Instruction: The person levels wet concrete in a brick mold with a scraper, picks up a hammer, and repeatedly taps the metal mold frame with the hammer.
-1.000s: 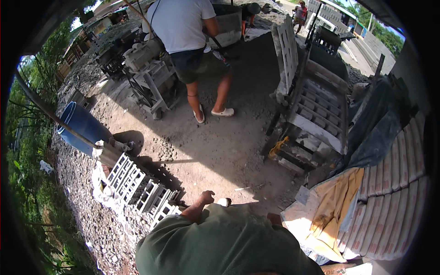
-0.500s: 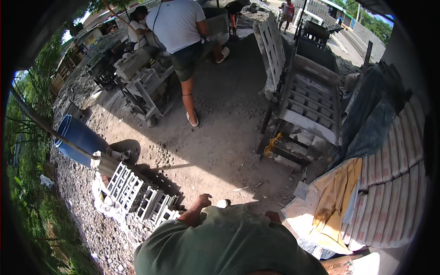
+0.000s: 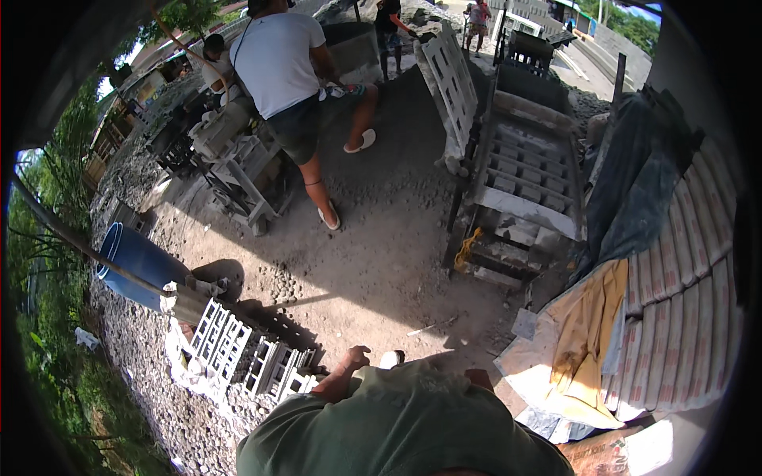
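My left hand [image 3: 356, 358] is low in the middle, in front of my green shirt [image 3: 397, 420]. Its fingers are loosely bent and apart, with nothing visible in them. The pale tip of my shoe [image 3: 391, 360] shows just right of it. The nearest objects to that hand are several grey slotted mould frames [image 3: 274, 366] standing on pebbles to the left. Of my right hand [image 3: 479, 378] only a small dark part shows past the shirt; its fingers are hidden.
A block-moulding machine [image 3: 528, 178] stands ahead right, with a slotted panel [image 3: 452, 87] beside it. Stacked paper sacks [image 3: 675, 341] and a tan tarp [image 3: 583, 341] line the right. A blue barrel [image 3: 139, 266] is left. A person in white [image 3: 278, 55] stands by another machine [image 3: 238, 166].
My view has shifted slightly, and the scene sits a little differently in the picture. The person in white has leaned left. My left hand stays low beside my shirt.
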Action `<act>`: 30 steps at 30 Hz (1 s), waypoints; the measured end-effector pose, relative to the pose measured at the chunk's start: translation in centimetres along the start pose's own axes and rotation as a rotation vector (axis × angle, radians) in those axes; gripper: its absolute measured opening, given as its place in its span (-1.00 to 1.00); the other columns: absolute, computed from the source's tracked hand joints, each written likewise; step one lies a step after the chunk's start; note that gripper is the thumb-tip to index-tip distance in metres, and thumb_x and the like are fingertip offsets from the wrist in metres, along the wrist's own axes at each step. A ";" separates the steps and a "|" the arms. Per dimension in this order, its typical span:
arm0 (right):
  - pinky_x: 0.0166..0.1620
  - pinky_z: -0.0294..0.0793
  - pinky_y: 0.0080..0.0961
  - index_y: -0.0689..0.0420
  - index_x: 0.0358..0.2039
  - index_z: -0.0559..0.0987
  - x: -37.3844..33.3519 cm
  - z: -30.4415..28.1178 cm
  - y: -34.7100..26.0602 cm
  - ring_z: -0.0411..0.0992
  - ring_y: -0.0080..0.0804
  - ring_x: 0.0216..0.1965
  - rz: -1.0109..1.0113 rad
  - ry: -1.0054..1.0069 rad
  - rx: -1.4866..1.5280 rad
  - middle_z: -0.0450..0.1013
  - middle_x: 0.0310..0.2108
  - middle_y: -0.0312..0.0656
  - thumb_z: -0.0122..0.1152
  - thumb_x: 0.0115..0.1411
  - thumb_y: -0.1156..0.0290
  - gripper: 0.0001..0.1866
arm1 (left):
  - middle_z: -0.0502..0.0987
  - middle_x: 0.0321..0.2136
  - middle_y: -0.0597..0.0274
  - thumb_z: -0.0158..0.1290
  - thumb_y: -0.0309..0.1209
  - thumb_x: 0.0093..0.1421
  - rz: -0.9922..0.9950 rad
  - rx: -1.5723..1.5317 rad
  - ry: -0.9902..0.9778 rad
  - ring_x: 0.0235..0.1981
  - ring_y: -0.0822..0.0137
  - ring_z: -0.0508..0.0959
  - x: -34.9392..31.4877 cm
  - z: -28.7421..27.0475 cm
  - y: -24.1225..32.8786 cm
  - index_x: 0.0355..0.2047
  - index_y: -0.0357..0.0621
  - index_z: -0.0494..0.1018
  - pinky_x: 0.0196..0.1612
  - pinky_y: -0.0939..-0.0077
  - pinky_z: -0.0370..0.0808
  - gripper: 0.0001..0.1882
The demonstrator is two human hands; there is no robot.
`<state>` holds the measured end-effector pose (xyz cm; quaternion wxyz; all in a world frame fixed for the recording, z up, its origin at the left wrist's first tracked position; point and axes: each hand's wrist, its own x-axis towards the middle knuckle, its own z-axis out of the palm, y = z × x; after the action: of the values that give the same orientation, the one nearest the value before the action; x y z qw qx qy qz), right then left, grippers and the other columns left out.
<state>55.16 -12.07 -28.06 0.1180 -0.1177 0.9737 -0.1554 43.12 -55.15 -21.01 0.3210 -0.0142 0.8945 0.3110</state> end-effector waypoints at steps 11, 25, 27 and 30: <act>-0.37 0.42 -0.37 -0.10 -0.56 0.58 0.2 0.7 0.0 0.47 -0.34 -0.41 -0.111 0.110 0.143 0.49 -0.49 -0.34 0.18 -0.27 0.39 -0.84 | 0.54 -0.57 0.10 0.12 -0.41 -0.21 -0.007 -0.033 -0.043 -0.49 0.30 0.55 0.3 0.7 -1.2 -0.14 -0.12 0.47 -0.42 0.46 0.47 -0.49; -0.37 0.42 -0.40 0.00 -0.55 0.55 -1.3 0.0 -1.1 0.48 -0.32 -0.45 0.015 -0.010 0.109 0.47 -0.55 -0.26 0.12 -0.14 0.32 -0.89 | 0.52 -0.61 0.12 0.12 -0.36 -0.21 0.017 -0.020 0.012 -0.55 0.29 0.54 0.2 1.0 0.3 -0.23 -0.06 0.51 -0.46 0.46 0.48 -0.58; -0.41 0.43 -0.34 0.07 -0.58 0.53 -0.4 -2.7 -2.8 0.48 -0.26 -0.48 -0.144 0.054 0.159 0.48 -0.55 -0.18 0.10 -0.11 0.29 -0.86 | 0.53 -0.60 0.10 0.11 -0.34 -0.21 0.035 -0.055 0.049 -0.53 0.28 0.54 -0.4 1.4 -2.2 -0.23 -0.06 0.51 -0.43 0.44 0.48 -0.58; -0.44 0.44 -0.31 0.13 -0.58 0.52 -0.8 -3.1 -2.7 0.49 -0.23 -0.50 -0.224 0.117 0.184 0.48 -0.54 -0.13 0.10 -0.08 0.28 -0.82 | 0.53 -0.59 0.09 0.12 -0.34 -0.20 -0.076 -0.076 0.005 -0.50 0.27 0.55 -1.1 1.1 -0.6 -0.23 -0.06 0.51 -0.40 0.42 0.48 -0.59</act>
<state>55.65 -13.45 -24.19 0.0535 -0.2051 0.9412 -0.2629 44.75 -55.26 -21.35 0.3295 -0.0611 0.8816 0.3323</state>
